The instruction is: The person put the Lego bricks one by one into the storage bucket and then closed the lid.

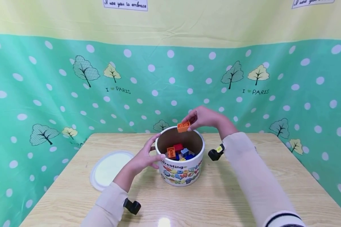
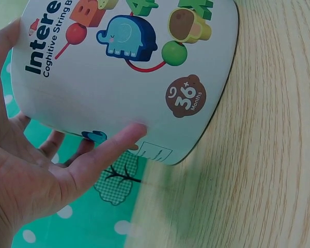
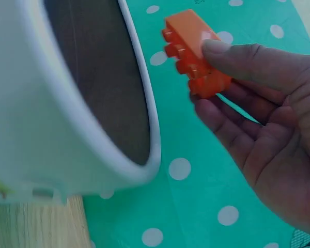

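A white bucket (image 1: pixel 179 183) printed with coloured letters and toy pictures stands on the table. Inside lie several toy building blocks: an orange block (image 1: pixel 171 153), a red one (image 1: pixel 178 147), and blue ones (image 1: pixel 184 152). My left hand (image 1: pixel 143 159) touches the bucket's left side, fingers spread along the rim and thumb on the front wall; the left wrist view shows the palm off the wall. Over the far right rim my right hand (image 1: pixel 203 118) pinches an orange building block (image 3: pixel 194 44), its studs facing the bucket in the right wrist view.
To the left of the bucket a round white lid (image 1: pixel 110 168) lies flat on the wooden table (image 1: pixel 187 208), partly behind my left arm. A green and yellow curtain (image 1: pixel 170 72) with dots and trees hangs behind the table and along both sides.
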Tool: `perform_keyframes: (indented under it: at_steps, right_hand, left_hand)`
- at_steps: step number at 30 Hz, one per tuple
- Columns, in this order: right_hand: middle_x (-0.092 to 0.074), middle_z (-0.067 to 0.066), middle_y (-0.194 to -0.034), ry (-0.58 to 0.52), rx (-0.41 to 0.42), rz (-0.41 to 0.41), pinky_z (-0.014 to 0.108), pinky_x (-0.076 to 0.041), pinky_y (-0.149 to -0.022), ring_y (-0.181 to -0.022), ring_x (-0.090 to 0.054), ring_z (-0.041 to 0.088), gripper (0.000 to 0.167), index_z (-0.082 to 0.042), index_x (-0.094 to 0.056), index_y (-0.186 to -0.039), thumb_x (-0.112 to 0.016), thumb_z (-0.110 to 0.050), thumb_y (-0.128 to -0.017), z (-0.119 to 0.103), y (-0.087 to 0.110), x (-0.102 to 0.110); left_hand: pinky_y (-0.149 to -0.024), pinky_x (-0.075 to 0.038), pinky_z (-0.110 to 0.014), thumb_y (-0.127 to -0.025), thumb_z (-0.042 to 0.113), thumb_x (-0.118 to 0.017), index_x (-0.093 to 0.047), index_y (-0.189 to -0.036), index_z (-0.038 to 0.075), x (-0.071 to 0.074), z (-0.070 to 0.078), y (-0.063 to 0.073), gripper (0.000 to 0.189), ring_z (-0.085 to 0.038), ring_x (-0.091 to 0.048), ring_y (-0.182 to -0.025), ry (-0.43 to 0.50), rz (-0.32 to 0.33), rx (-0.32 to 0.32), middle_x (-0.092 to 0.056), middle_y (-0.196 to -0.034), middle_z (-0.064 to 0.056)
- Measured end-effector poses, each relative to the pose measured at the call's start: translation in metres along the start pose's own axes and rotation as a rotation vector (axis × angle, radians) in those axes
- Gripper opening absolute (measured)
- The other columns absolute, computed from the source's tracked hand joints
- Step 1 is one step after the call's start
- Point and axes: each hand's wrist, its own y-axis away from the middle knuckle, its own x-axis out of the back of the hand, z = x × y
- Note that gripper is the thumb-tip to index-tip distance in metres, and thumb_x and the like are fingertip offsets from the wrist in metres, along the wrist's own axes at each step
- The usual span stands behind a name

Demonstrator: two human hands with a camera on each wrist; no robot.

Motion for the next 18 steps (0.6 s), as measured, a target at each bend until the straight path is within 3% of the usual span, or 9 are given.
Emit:
perform_keyframes:
  at_steps: [4,8,13,18]
  right_hand:
    - [-0.066,0.003,-0.1,0.001,-0.048,-0.092,0.033,-0.054,-0.081,-0.09,-0.061,0.02,0.035,-0.011,-0.074,-0.113,-0.082,-0.011,-0.078,0.0,-0.008,-0.004]
    - [-0.069,0.01,-0.109,-0.07,-0.076,-0.143,0.036,-0.053,-0.09,-0.098,-0.065,0.021,0.04,-0.004,-0.069,-0.118,-0.079,-0.007,-0.08,0.002,-0.013,-0.008]
    - [-0.065,0.016,-0.116,-0.149,-0.043,-0.082,0.036,-0.054,-0.09,-0.104,-0.065,0.025,0.042,0.002,-0.066,-0.121,-0.077,-0.004,-0.082,0.012,-0.01,-0.008]
    - [-0.066,0.012,-0.115,-0.207,0.004,0.027,0.037,-0.055,-0.087,-0.105,-0.064,0.03,0.039,-0.002,-0.068,-0.118,-0.078,-0.008,-0.081,0.018,0.0,-0.008]
  left_hand:
    - [-0.07,-0.058,-0.053,-0.081,0.032,-0.08,-0.024,-0.15,0.044,0.0,-0.001,0.0,0.089,-0.042,-0.025,-0.138,0.001,0.006,0.014,-0.012,-0.158,-0.008]
    - [-0.069,-0.058,-0.052,-0.082,0.03,-0.079,-0.023,-0.151,0.042,-0.001,-0.003,0.001,0.089,-0.042,-0.025,-0.138,-0.003,0.003,0.008,-0.012,-0.158,-0.009]
    - [-0.07,-0.057,-0.054,-0.084,0.027,-0.077,-0.021,-0.153,0.036,-0.001,-0.003,-0.001,0.09,-0.045,-0.023,-0.138,0.006,-0.019,-0.011,-0.01,-0.158,-0.012]
    - [-0.07,-0.058,-0.053,-0.083,0.029,-0.078,-0.023,-0.151,0.041,-0.001,-0.001,0.0,0.088,-0.043,-0.023,-0.138,0.003,0.003,0.001,-0.011,-0.158,-0.007]
